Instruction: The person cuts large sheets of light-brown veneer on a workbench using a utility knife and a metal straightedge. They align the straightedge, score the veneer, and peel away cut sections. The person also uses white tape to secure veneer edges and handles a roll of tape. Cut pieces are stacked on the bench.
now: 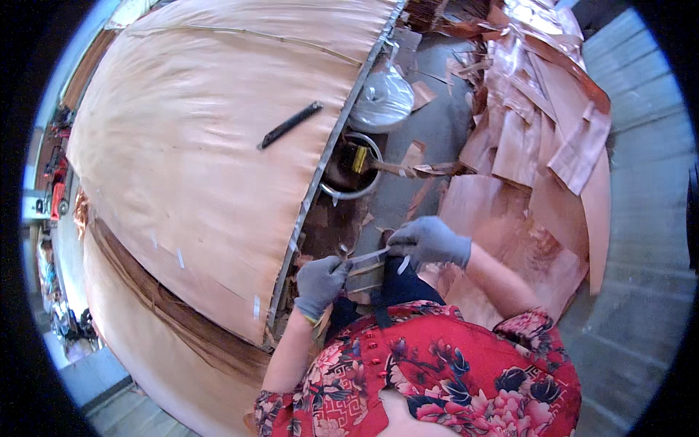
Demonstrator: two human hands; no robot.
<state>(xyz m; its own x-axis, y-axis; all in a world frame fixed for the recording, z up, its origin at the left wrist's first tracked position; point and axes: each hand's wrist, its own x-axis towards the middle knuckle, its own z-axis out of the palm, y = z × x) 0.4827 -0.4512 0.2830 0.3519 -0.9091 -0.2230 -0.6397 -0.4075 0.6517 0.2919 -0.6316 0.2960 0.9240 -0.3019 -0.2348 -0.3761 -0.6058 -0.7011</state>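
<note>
Both my hands wear grey gloves and are close together in front of my body, just off the near edge of the veneer stack. Between them stretches a narrow whitish strip that looks like tape point(369, 256). My left hand point(319, 285) pinches one end of it, and my right hand point(431, 242) grips the other end with closed fingers. A short pale tail hangs below the right hand. To the left lies a large, slightly wavy sheet of pale wood veneer point(211, 146) with a straight edge towards me. A few small whitish pieces point(256, 307) sit on its surface.
A dark bar point(290, 125) rests on the veneer sheet. Beside its edge stand a round metal bucket point(376, 156) with a yellow object inside and a clear plastic bag point(384, 98). Reddish veneer offcuts point(510, 211) are piled on the right. Another veneer stack point(156, 349) is at lower left.
</note>
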